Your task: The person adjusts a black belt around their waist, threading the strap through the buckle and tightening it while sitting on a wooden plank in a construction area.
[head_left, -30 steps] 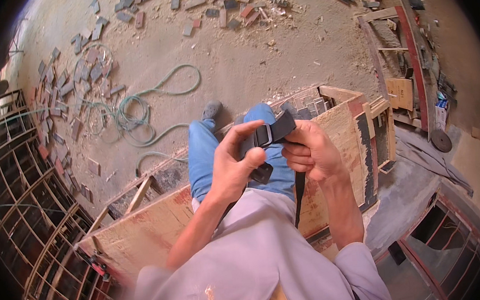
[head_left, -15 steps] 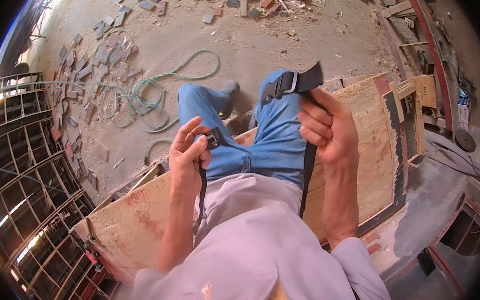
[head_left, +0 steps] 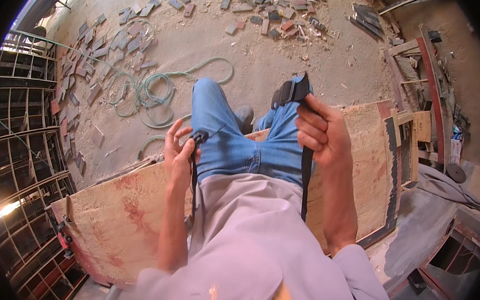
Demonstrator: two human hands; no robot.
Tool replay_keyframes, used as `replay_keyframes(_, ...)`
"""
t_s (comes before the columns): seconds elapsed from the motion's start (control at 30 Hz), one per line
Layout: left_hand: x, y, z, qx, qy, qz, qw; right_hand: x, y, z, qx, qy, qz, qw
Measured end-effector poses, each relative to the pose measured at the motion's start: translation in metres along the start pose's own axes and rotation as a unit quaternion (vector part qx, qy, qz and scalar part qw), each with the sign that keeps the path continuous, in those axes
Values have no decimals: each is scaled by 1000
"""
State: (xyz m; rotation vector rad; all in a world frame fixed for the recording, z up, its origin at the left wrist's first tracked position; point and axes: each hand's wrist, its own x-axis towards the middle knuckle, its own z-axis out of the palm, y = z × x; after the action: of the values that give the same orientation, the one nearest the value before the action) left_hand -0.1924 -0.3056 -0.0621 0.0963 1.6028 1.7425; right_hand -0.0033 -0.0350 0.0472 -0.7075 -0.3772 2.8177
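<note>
My left hand (head_left: 178, 155) pinches a small black buckle piece (head_left: 199, 136) between thumb and fingers, over my left thigh. From it a thin black strap (head_left: 195, 173) hangs toward my waist. Closed in a fist, my right hand (head_left: 324, 135) grips a wide black strap (head_left: 306, 170). The top of this strap folds over above the fist and carries a black buckle (head_left: 290, 92), in front of my right knee. Its lower part runs down beside my hip. The two buckle pieces are apart. I sit in blue jeans (head_left: 231, 150) and a pale shirt.
A stained wooden board (head_left: 127, 215) lies under me, reaching to both sides. Ahead, a loosely coiled green hose (head_left: 151, 95) and scattered tile pieces (head_left: 286, 25) lie on the dusty floor. A metal grid frame (head_left: 24, 161) stands left; a grey cloth (head_left: 451, 184) lies at right.
The view has shifted slightly. The strap end above my right fist now curls upward instead of stretching out to the right. Both hands keep their hold.
</note>
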Motion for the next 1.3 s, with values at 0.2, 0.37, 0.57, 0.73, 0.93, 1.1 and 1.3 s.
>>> replay_keyframes(0.2, -6, -31, -26, 408, -37, 2, 912, -5, 7, 2, -59, 46, -5, 997)
replay_keyframes(0.37, -15, 38, 54, 421, -24, 289, 860, -16, 17, 2, -80, 29, 17, 996)
replay_keyframes(0.57, -7, 64, 122, 137, -262, 275, 915, -27, 29, -7, -78, 14, 55, 995)
replay_keyframes(0.73, -5, 43, 128, 108, -248, 303, 914, -30, 36, -16, -198, 36, 21, 979)
replay_keyframes(0.93, -5, 33, 132, 72, -283, 360, 886, -39, 31, -17, -418, 33, -58, 906)
replay_keyframes(1.1, -6, 31, 134, 108, -310, 331, 885, -41, 27, -27, -368, 31, -45, 928)
replay_keyframes(1.3, -5, 22, 135, 80, -314, 316, 892, -49, 29, -41, -353, 25, -96, 930)
